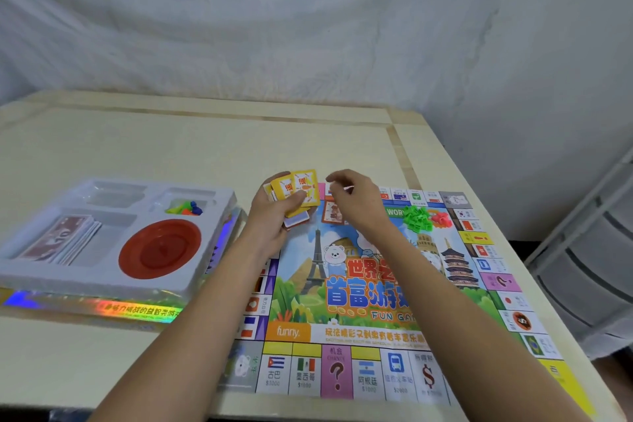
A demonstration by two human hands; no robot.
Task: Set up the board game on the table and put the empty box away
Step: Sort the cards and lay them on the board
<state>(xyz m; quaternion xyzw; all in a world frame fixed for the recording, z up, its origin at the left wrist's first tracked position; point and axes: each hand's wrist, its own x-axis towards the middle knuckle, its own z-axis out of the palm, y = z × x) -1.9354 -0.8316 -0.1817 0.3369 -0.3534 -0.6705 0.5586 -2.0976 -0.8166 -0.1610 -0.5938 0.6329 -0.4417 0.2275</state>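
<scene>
The colourful game board [359, 336] lies flat on the right half of the table. My left hand [274, 212] grips a fanned stack of yellow cards [299, 190] above the board's far left corner. My right hand [356, 199] hovers beside them with fingers pinched; I cannot tell what it holds. An orange-edged card [330, 214] lies on the board under that hand. Green houses [416, 217] and red pieces [442, 218] are heaped on the board's far side. To the left sits the shiny box [137, 310] with its white insert tray [205, 267].
In the tray are a red dish [159, 248], a stack of paper money [63, 238] and several coloured pawns [185, 207]. The wooden table [205, 147] meets a white sheet at the back. A grey drawer unit [589, 267] stands right of the table.
</scene>
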